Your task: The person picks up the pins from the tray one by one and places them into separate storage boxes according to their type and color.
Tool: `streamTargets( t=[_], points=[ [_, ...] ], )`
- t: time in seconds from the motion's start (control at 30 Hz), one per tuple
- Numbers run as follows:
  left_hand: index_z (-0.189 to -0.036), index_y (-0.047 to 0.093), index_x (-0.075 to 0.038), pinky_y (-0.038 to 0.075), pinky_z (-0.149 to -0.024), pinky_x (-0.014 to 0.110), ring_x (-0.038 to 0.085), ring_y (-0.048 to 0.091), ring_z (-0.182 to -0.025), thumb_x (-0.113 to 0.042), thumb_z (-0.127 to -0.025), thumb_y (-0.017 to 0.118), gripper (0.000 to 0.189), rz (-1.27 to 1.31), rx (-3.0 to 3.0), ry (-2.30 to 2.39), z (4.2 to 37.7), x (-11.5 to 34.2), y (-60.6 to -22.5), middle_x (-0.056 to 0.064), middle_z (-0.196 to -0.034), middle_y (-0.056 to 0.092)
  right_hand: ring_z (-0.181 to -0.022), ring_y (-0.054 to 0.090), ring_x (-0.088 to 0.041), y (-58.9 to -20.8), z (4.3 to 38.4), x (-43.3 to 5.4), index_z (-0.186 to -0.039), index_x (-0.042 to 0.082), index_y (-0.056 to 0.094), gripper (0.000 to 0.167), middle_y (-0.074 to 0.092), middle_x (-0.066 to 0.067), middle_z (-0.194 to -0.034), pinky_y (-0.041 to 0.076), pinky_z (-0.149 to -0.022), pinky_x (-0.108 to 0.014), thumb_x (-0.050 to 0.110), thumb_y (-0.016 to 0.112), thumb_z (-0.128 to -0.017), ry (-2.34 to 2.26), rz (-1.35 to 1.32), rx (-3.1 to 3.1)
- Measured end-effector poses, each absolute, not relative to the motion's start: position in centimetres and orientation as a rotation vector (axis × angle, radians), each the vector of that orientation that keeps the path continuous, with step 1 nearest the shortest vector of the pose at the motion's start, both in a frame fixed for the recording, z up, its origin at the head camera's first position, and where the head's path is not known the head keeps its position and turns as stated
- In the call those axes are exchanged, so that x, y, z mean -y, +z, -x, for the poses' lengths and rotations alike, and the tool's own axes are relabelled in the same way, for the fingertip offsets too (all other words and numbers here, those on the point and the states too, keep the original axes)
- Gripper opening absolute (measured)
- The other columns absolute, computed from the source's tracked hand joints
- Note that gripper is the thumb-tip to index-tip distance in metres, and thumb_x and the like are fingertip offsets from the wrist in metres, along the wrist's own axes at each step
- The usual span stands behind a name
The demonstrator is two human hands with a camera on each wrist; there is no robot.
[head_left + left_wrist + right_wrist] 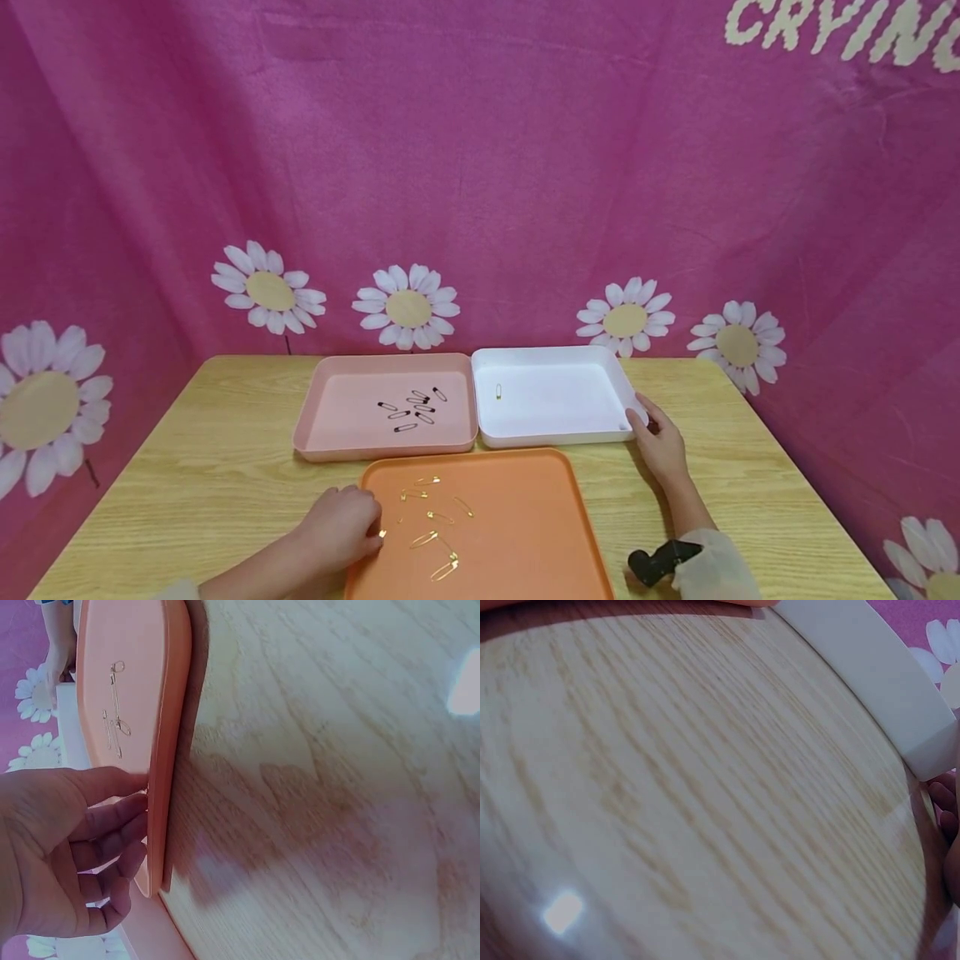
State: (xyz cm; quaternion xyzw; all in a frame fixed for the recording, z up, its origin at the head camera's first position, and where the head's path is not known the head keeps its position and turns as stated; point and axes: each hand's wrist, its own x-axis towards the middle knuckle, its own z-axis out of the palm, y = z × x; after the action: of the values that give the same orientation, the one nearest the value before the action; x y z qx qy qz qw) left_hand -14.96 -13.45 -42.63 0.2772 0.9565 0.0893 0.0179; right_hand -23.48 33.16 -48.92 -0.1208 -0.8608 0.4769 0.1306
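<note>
My left hand [341, 527] is at the left rim of the orange tray [525, 521], thumb and forefinger pinching a gold safety pin [382, 534], mostly hidden by the fingers. In the left wrist view, the fingertips [135, 801] meet right by the tray's rim. Several more gold safety pins [444, 571] lie scattered over the orange tray. The right hand [663, 447] holds the near right corner of the white tray [562, 404], its thumb over the rim. Inside that tray lies one gold safety pin [498, 392]. The right wrist view catches only a few fingers [946, 796] beside the tray.
Left of the white tray stands a pink tray [337, 412] holding several black-ended safety pins [406, 428]. All three trays sit on a wood-grain table [187, 492]. A magenta cloth [480, 183] with daisies hangs behind the table. Something black [660, 562] is strapped at the right wrist.
</note>
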Motion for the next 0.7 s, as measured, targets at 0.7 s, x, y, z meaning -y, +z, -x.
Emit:
streamTargets(
  t=[0.7],
  points=[
    [-0.057,0.053,-0.020,0.031,-0.063,0.030,0.002,0.038,-0.056,-0.015,-0.066,0.067,0.018,-0.770,-2.845,0.598,16.1,13.4,-42.1,-0.014,-0.054,0.045,-0.131,0.038,-0.028,-48.9,23.7,-33.2,-0.142,0.015,0.040,0.059,0.039,-0.018,-0.145,0.029,-0.108,-0.044,0.046,0.050,-0.093,1.378,0.368,2.497]
  ],
)
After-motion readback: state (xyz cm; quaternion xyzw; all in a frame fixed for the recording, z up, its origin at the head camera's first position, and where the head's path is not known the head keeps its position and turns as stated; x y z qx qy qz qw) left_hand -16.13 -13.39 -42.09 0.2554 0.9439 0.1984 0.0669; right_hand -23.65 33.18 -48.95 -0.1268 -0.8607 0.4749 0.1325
